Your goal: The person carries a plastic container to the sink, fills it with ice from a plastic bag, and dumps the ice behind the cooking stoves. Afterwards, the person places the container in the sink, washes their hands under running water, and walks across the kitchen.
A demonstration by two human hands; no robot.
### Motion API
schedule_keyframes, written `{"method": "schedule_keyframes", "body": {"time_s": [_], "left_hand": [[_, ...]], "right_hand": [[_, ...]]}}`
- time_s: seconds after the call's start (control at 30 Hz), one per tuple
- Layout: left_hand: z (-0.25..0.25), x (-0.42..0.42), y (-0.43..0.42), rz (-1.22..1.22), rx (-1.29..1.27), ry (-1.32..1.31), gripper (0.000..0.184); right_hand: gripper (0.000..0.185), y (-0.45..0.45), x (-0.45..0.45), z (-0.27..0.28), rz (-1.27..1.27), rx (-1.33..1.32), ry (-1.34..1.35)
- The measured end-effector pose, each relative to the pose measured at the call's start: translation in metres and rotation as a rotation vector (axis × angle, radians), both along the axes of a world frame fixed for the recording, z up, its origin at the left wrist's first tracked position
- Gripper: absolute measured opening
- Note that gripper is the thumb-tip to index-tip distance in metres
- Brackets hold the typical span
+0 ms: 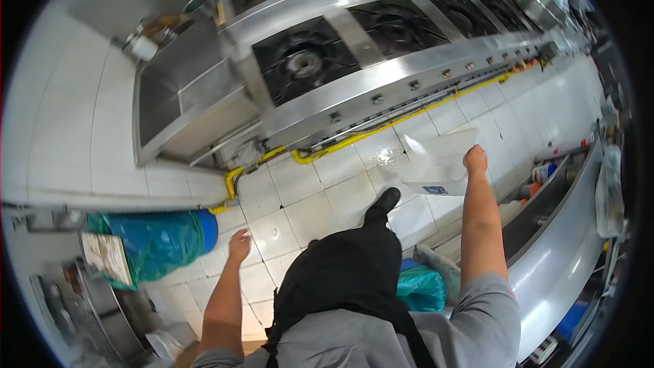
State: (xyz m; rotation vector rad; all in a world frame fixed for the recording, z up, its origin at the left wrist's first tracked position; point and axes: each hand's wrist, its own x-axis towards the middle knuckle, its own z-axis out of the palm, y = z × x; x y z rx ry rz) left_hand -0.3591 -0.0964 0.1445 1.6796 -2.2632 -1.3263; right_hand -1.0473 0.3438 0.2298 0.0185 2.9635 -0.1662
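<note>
My right hand point(476, 160) is closed on the right edge of a white plastic tub point(446, 160) with a blue label on its side. The tub is held tilted over the floor, and what looks like water spills from its left end. Wet, shiny patches point(385, 157) show on the white floor tiles point(334, 199) beside it. My left hand point(240, 245) hangs low at the left, holding nothing, its fingers loosely apart. Nearest to it is a blue bin point(208, 230) lined with a green bag point(163, 240).
A steel stove point(320, 106) with several burners runs across the front, a yellow pipe point(409, 121) along its base. A steel sink point(153, 119) stands left of it. On the right is a steel counter point(555, 252) with bottles on a shelf. Another green bag point(422, 288) is near my legs.
</note>
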Motion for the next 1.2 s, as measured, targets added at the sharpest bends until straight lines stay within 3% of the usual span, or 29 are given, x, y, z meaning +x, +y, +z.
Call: {"method": "schedule_keyframes", "body": {"time_s": [0.1, 0.13, 0.2, 0.27, 0.3, 0.33, 0.37, 0.4, 0.47, 0.5, 0.57, 0.63, 0.67, 0.77, 0.83, 1.0, 1.13, 1.2], "left_hand": [[0.004, 0.172, 0.021, 0.394, 0.129, -0.011, 0.031], [0.032, 0.202, 0.045, 0.623, 0.259, -0.006, 0.032], [0.052, 0.269, 0.095, 0.832, 0.252, -0.136, 0.024], [0.065, 0.309, 0.140, 0.951, 0.364, -0.160, 0.021], [0.068, 0.331, 0.165, 1.027, 0.468, -0.195, 0.018], [0.065, 0.346, 0.187, 1.055, 0.526, -0.215, 0.017], [0.056, 0.360, 0.207, 1.029, 0.527, -0.232, 0.016], [0.042, 0.376, 0.232, 0.971, 0.479, -0.254, 0.015], [0.048, 0.363, 0.264, 1.003, 0.388, -0.228, 0.021], [0.053, 0.345, 0.276, 1.098, 0.281, -0.177, 0.033], [0.058, 0.317, 0.295, 1.209, 0.258, -0.037, 0.034], [0.066, 0.287, 0.298, 1.204, 0.306, -0.044, 0.037], [0.067, 0.276, 0.303, 1.186, 0.292, -0.048, 0.037], [0.043, 0.268, 0.353, 1.237, 0.315, 0.011, 0.037], [0.033, 0.274, 0.379, 1.300, 0.326, 0.066, 0.038], [0.012, 0.293, 0.451, 1.635, 0.622, 0.048, 0.037], [0.009, 0.321, 0.473, 1.840, 0.657, 0.074, 0.030], [-0.020, 0.343, 0.497, 1.958, 0.545, 0.327, 0.019]], "right_hand": [[0.017, -0.032, 0.018, 0.035, 0.017, 0.043, 0.067], [0.017, -0.034, 0.026, 0.035, 0.028, 0.029, 0.139], [0.016, -0.020, 0.041, 0.016, 0.038, 0.015, 0.150], [0.010, 0.023, 0.015, -0.066, 0.102, -0.148, 0.119], [0.007, 0.004, 0.041, -0.038, 0.118, 0.007, -0.211], [0.008, 0.001, 0.057, -0.048, 0.043, -0.115, -0.237], [0.013, -0.001, 0.072, -0.060, -0.036, -0.237, -0.256], [0.032, -0.017, 0.100, -0.060, -0.130, -0.392, -0.220], [0.026, -0.032, 0.097, -0.120, -0.132, -0.268, -0.505], [0.021, -0.060, 0.122, -0.118, -0.102, -0.428, -0.536], [0.014, -0.131, 0.165, -0.119, -0.423, -0.444, -0.597], [0.005, -0.190, 0.206, -0.128, -0.390, -0.644, -0.805], [0.005, -0.212, 0.224, -0.130, -0.369, -0.617, -0.798], [0.013, -0.300, 0.290, -0.134, 0.378, -0.602, -1.012], [0.009, -0.359, 0.353, -0.098, 0.549, -0.541, -0.953], [0.014, -0.454, 0.474, -0.047, 0.758, -0.591, -1.090], [0.016, -0.494, 0.572, 0.016, 0.794, -0.589, -1.203], [0.015, -0.506, 0.581, 0.036, 0.841, -0.603, -1.263]]}}
